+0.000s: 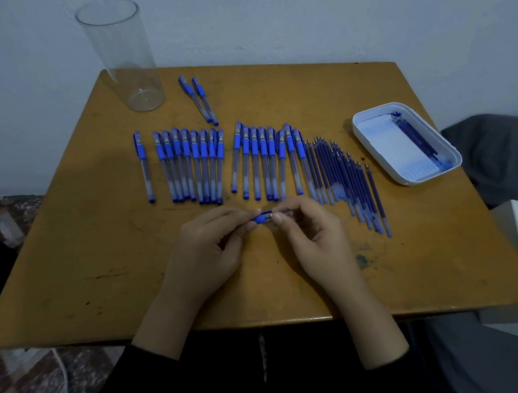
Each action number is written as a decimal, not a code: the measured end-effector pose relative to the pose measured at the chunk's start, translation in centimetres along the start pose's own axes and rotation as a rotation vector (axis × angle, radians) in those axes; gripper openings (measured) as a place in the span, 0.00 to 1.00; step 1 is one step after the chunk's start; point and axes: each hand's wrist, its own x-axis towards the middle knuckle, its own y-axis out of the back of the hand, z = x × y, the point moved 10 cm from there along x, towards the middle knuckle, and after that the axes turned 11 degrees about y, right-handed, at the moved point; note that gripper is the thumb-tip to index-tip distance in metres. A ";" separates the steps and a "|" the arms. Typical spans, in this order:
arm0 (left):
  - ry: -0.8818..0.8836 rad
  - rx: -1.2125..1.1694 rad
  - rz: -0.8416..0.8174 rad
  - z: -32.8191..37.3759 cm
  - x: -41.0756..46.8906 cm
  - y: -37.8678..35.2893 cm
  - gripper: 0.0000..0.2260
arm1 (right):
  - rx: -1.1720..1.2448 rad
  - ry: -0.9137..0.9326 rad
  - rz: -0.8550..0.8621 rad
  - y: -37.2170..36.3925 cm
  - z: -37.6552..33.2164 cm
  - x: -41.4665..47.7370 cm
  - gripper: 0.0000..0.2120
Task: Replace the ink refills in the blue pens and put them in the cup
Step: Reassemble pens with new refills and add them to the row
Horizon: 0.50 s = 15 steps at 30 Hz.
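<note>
Blue pen (263,217): lies left-right, pinched between left hand (211,247) and right hand (307,239); refills (346,183) nearer the right; cup (125,56) far-left.

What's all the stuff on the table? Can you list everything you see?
table: one, yellow-brown, under everything.
cup: one, clear, empty, far left corner.
pair of pens: two, blue, lying beside the cup.
row of pens: many, too crowded to count, blue, across the middle.
refills: many, dark blue, right of the row.
tray: one, white, ink-stained, far right, what look like refills inside.
held pen: one, blue, between both hands.
left hand: pinches the held pen.
right hand: pinches it too.
</note>
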 end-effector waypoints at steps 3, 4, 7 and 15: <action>0.005 -0.009 0.005 -0.1 0.0 0.1 0.11 | 0.076 0.007 0.006 0.0 -0.2 0.0 0.07; 0.007 -0.013 0.011 -0.1 0.0 0.1 0.10 | 0.092 -0.008 0.012 0.1 -0.1 0.0 0.07; 0.006 0.008 0.014 -0.1 -0.1 0.1 0.10 | 0.026 -0.017 -0.007 0.0 -0.1 0.0 0.04; 0.006 -0.013 -0.003 -0.1 0.0 0.0 0.11 | 0.119 -0.056 0.006 0.1 0.1 0.0 0.05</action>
